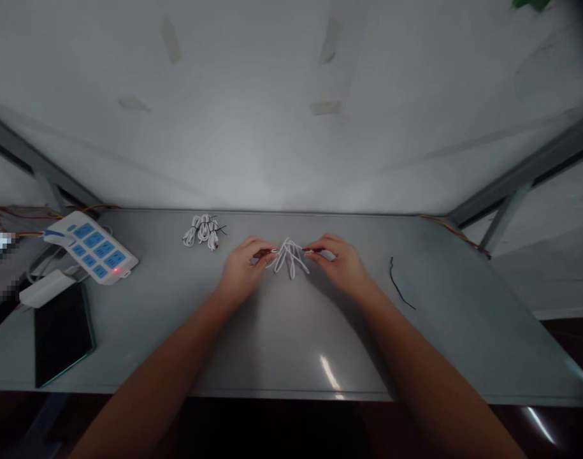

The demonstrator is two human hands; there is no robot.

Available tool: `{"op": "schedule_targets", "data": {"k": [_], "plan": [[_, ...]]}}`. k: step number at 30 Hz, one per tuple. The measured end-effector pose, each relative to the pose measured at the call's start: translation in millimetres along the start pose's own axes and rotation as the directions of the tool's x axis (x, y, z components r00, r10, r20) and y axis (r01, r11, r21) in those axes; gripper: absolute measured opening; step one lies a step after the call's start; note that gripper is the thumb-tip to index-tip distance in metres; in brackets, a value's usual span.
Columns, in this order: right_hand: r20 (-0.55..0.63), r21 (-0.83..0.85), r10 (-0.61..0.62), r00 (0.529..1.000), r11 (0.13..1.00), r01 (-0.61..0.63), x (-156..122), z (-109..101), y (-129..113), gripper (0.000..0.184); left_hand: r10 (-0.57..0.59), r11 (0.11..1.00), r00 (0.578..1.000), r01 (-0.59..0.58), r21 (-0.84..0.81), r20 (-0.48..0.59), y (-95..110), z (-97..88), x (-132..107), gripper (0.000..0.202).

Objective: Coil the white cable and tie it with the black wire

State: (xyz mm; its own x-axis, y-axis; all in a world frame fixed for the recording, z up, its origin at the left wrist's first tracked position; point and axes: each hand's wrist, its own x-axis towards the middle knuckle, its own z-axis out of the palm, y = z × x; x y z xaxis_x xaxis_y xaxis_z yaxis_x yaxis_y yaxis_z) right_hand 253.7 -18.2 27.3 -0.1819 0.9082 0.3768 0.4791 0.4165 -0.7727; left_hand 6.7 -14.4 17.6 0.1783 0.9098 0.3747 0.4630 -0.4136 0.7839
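Observation:
A white cable [291, 258] hangs in loose loops between my two hands, over the middle of the grey table. My left hand [246, 264] pinches one side of it between thumb and fingers. On the other side my right hand [336, 261] grips it the same way. The cable's plugs are too small and partly covered by my fingers to make out. To the right of my right hand lies a thin black twist tie [400, 287], slightly bent. Several bundled white cables [204, 231], bound with black ties, rest at the back, left of my left hand.
At the left stands a white power strip [97, 245] with blue sockets and a lit red light. A white adapter [47, 289] and a dark tablet [64, 335] lie in front of it. A pale wall [272, 146] rises behind the table [291, 357].

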Motion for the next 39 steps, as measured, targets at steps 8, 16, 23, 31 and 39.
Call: {"op": "schedule_targets", "data": {"k": [8,16,23,31,39], "plan": [[0.003,0.067,0.003,1.000,0.998,-0.003,-4.8,12.6,3.3,0.005,-0.011,0.996,0.998,0.016,-0.084,0.062,0.2,4.7,-2.9,0.012],[-0.031,0.235,0.132,0.991,0.964,-0.121,-5.4,15.1,1.2,0.007,-0.010,0.986,0.998,0.019,-0.166,0.055,-3.1,6.3,-3.5,0.013],[-0.036,0.227,0.115,0.993,0.968,-0.104,-6.6,15.8,0.7,0.006,-0.022,0.987,0.999,0.029,-0.158,0.049,-0.9,5.7,-3.2,0.013],[-0.036,0.191,0.107,0.994,0.977,-0.099,-6.9,15.1,-0.4,0.005,-0.008,0.987,0.999,0.014,-0.159,0.038,-1.1,5.9,-3.1,0.010],[-0.031,0.152,0.080,0.996,0.986,-0.074,-7.3,13.9,0.5,0.005,-0.028,0.988,0.998,0.035,-0.148,0.053,-0.3,4.8,-2.8,0.012]]}}
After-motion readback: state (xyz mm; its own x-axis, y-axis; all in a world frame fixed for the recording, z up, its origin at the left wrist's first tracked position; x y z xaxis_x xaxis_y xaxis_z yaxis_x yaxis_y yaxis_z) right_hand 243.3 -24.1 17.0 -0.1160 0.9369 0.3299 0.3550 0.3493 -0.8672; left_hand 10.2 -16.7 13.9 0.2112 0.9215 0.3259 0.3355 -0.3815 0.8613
